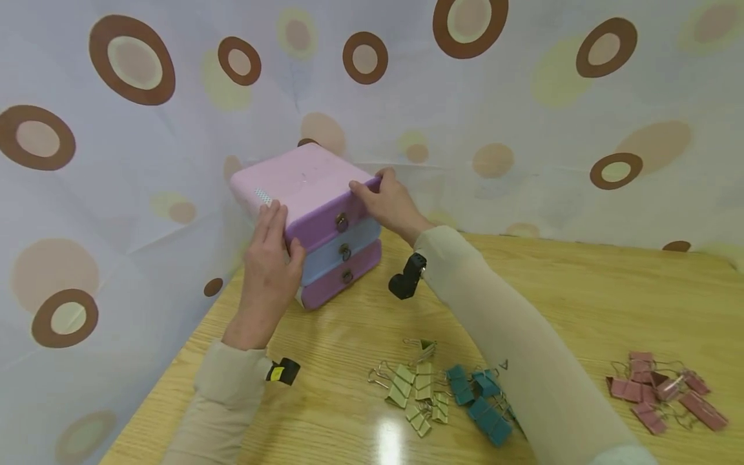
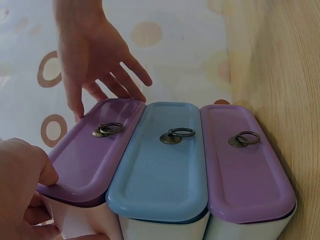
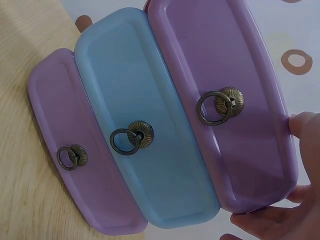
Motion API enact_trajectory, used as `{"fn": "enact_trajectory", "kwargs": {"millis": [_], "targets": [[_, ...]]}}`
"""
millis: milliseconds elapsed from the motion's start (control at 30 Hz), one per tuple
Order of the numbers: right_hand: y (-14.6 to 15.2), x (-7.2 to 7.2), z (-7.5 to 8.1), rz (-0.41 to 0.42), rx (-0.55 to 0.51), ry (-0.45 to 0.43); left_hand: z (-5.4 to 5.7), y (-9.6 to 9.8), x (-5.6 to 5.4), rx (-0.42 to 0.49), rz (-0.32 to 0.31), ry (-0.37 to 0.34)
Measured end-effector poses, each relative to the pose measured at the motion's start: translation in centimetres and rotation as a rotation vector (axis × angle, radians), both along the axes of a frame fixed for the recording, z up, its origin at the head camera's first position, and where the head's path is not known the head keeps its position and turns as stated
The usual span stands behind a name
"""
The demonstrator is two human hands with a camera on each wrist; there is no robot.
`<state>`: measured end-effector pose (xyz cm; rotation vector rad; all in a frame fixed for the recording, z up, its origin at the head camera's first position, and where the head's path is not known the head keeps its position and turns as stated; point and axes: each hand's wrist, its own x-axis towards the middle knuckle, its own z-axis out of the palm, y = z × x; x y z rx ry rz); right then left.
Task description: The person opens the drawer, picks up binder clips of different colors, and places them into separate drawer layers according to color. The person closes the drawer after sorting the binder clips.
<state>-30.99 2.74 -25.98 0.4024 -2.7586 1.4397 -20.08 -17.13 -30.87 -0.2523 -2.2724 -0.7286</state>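
A small three-drawer box [image 1: 305, 177] stands at the back left of the table. Its top is pink, its drawer fronts purple, blue and purple, each with a ring pull; all three drawers are closed. My left hand [image 1: 270, 271] holds the left side, fingers along the wall and thumb at the front edge of the top drawer [image 2: 92, 145]. At the upper right corner my right hand [image 1: 395, 200] holds the box, thumb on the top edge, fingertips at the drawer's end. Neither hand touches the ring pull [image 3: 220, 106] of the top drawer.
Light green binder clips [image 1: 401, 385], teal binder clips [image 1: 489, 420] and pink binder clips [image 1: 630, 391] lie in separate groups on the wooden table [image 1: 331, 413]. My right forearm passes over part of the teal group. Behind the box hangs a white circle-patterned sheet [image 1: 407, 116].
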Motion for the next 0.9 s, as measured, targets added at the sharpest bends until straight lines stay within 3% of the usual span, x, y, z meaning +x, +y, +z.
{"fn": "enact_trajectory", "kwargs": {"millis": [567, 900], "targets": [[2.1, 0.4, -0.6, -0.028, -0.09, -0.078, 0.2, 1.1, 0.0, 0.047, -0.036, 0.018], [3.8, 0.3, -1.2, -0.016, -0.19, -0.164, 0.4, 2.0, 0.2, 0.088, -0.081, -0.021]]}}
